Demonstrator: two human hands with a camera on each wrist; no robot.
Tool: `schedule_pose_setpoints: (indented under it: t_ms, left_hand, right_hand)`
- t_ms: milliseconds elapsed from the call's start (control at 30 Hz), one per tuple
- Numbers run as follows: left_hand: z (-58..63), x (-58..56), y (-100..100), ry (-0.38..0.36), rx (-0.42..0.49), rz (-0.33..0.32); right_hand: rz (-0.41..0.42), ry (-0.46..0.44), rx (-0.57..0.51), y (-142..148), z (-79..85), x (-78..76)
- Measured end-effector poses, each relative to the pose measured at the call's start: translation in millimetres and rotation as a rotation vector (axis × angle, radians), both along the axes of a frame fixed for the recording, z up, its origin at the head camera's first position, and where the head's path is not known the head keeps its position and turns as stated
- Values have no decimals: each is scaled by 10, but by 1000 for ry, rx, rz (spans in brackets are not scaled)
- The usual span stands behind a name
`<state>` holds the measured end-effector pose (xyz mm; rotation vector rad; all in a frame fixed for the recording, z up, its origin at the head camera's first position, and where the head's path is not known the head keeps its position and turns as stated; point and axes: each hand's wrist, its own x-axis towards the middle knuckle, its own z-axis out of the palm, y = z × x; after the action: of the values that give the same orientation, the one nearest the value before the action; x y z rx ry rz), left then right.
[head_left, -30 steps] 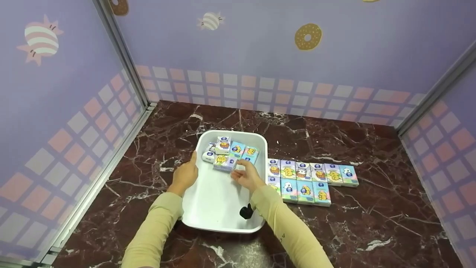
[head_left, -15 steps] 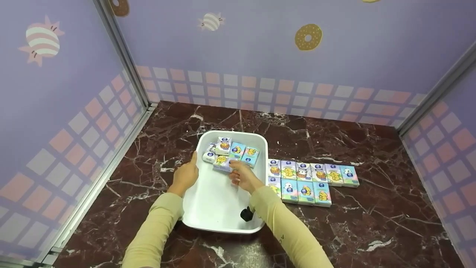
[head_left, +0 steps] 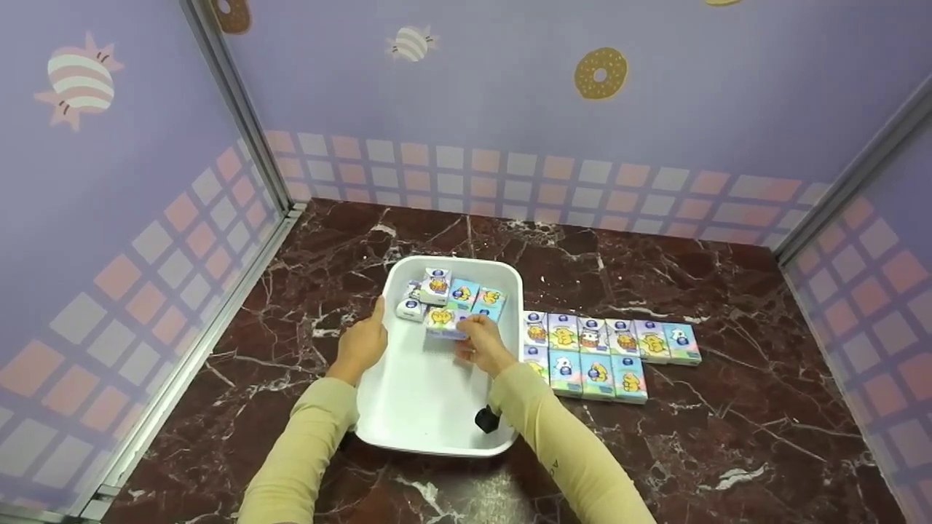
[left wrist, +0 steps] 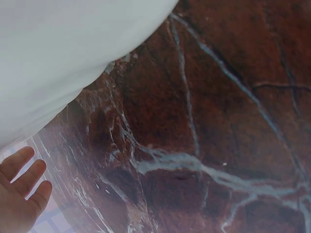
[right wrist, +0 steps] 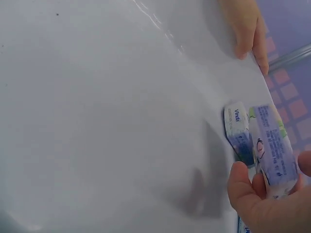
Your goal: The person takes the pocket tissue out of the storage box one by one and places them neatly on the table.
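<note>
My right hand (head_left: pixel 480 346) pinches a lilac-and-white pack of tissues (head_left: pixel 442 319) with a yellow cartoon animal, over the white plastic tub (head_left: pixel 415 407). In the right wrist view, the held tissue pack (right wrist: pixel 274 145) shows its printed side, and another pack marked Vinda (right wrist: pixel 236 119) lies just beyond it. Several more packs are at the tub's far end, among them a white one (head_left: pixel 436 285) and a blue one (head_left: pixel 463 291). My left hand (head_left: pixel 362 346) rests at the tub's left rim; its fingers (left wrist: pixel 36 177) extend straight and slightly spread outside the wall.
Two rows of tissue packs (head_left: pixel 593 335) lie flat, side by side, just right of the tub. A small black object (head_left: pixel 486 419) shows by my right sleeve, over the tub. Dark red marble-patterned surface (head_left: pixel 728 407) lies underneath, with lilac patterned walls (head_left: pixel 510 94) around it.
The right hand's fingers have closed on the lilac tissue pack and drawn it slightly right, away from the white pack beside it. My left hand stays at the rim.
</note>
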<state>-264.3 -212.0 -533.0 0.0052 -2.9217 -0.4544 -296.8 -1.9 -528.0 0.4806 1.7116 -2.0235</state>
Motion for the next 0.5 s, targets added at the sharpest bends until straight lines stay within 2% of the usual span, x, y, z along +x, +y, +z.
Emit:
schedule_pose_setpoints:
  t_ms: [267,500]
  left_hand:
    - [5,9,9,-14,-5,5]
    - [23,14,6,-14,-10,3]
  right_hand:
    - [-66,43,-38,65,44,-17]
    - [-91,68,-56,111,208,-44]
